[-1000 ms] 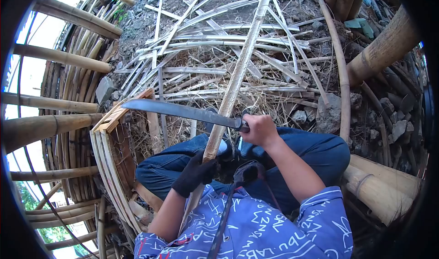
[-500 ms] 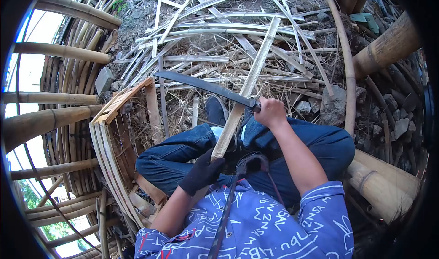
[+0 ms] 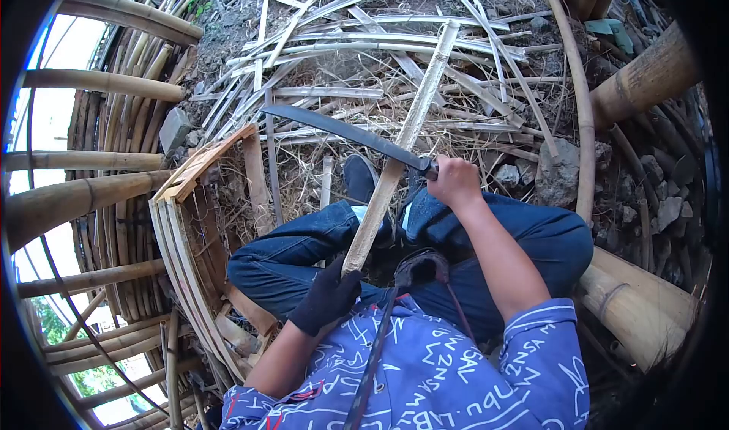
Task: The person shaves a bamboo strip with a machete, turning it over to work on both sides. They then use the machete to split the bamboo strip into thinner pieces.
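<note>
Head view, the only one I have. Left hand (image 3: 328, 299), in a dark glove, is closed round the near end of the slat (image 3: 402, 145), a long bamboo strip that runs up and away from that grip, over the knees, out onto the litter of split bamboo (image 3: 364, 58). Right hand (image 3: 454, 181), bare, is closed tight on the handle of the machete (image 3: 345, 134); the blade reaches left from this fist and crosses the slat well above the gloved grip, seemingly lying on or just over it. I cannot tell contact.

My judgement: the step is shaving or splitting the slat. To do it well, I'd keep the edge angled away from the glove, hold the slat steady against the leg, take thin passes along the grain, and keep the shoe (image 3: 358, 178) beneath clear of the stroke.
</note>
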The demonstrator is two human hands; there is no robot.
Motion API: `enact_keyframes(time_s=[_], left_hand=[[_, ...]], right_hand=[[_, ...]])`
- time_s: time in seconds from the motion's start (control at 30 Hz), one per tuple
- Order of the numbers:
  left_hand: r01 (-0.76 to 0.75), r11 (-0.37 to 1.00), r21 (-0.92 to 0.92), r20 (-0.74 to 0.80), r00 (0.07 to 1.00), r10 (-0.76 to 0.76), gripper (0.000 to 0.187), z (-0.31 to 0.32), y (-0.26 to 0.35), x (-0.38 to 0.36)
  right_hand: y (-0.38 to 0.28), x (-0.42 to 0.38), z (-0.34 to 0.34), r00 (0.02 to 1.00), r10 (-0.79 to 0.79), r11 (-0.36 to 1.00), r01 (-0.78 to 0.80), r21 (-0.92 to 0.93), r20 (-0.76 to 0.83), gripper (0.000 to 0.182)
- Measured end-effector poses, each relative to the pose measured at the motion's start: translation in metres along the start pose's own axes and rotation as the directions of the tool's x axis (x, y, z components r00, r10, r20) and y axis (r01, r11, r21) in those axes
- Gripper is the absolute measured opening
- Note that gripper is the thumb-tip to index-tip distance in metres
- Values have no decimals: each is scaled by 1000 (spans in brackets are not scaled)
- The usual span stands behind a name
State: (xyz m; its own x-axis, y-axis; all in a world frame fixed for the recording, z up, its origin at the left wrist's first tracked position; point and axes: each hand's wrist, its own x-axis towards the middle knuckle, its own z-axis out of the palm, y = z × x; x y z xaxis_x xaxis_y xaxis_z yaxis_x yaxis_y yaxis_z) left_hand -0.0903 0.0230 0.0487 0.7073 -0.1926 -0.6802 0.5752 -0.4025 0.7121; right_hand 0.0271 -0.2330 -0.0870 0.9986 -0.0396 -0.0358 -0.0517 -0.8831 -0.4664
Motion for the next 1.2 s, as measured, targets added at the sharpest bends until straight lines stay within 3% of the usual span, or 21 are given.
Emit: enact_keyframes(time_s=[0.1,0.17,0.23,0.33,0.37,0.43,0.5,0.53,0.6,0.7,0.8,0.87,0.97,1.1,1.2], left_hand=[[13,1000,-27,-17,1000,-14,19,-4,-1,2],[37,997,-73,-34,999,-39,19,-8,-3,2],[-75,987,142,-73,994,86,18,-12,-8,-2],[-83,962,259,-77,991,106,18,-9,-13,-13],[-28,914,405,-55,997,55,18,-10,-16,-19],[-57,922,383,-45,996,80,18,-7,-31,-25],[-87,930,357,-45,993,110,18,-6,-35,-27],[-29,948,317,-71,996,54,18,-6,-32,-26],[23,963,267,-98,995,4,18,-6,-29,-19],[-22,974,227,-119,992,50,19,-12,-24,-9],[8,957,291,-148,988,37,19,-14,-18,-10],[45,936,348,-156,988,11,18,-12,-21,-18],[83,961,264,-155,987,-43,17,-8,-30,-23],[91,967,237,-129,990,-62,17,-5,-31,-19],[174,980,97,-109,980,-164,16,-10,-33,-18]], right_hand=[[-12,-6,-4,999,-47,997,49,59,-27,17],[-21,-10,-4,985,-172,982,174,79,-33,16],[-21,-7,-8,986,-168,984,167,63,2,16],[-10,-2,-7,991,-105,994,105,9,78,17],[-4,1,-6,997,-13,999,15,-29,77,17],[10,7,-6,987,124,991,-119,-52,98,20],[8,5,-8,987,140,990,-140,-13,84,21],[4,6,-12,986,151,988,-153,27,67,21],[-8,0,-14,992,110,993,-112,33,58,21],[-24,-14,-3,977,-191,980,185,75,91,19],[-29,-20,0,943,-247,969,246,32,224,19],[-19,-16,7,939,-220,975,218,37,265,21],[0,-4,11,964,69,997,-55,-61,258,25],[6,-1,8,967,138,990,-129,-57,212,23],[9,-4,18,983,96,995,-93,-32,156,23]])
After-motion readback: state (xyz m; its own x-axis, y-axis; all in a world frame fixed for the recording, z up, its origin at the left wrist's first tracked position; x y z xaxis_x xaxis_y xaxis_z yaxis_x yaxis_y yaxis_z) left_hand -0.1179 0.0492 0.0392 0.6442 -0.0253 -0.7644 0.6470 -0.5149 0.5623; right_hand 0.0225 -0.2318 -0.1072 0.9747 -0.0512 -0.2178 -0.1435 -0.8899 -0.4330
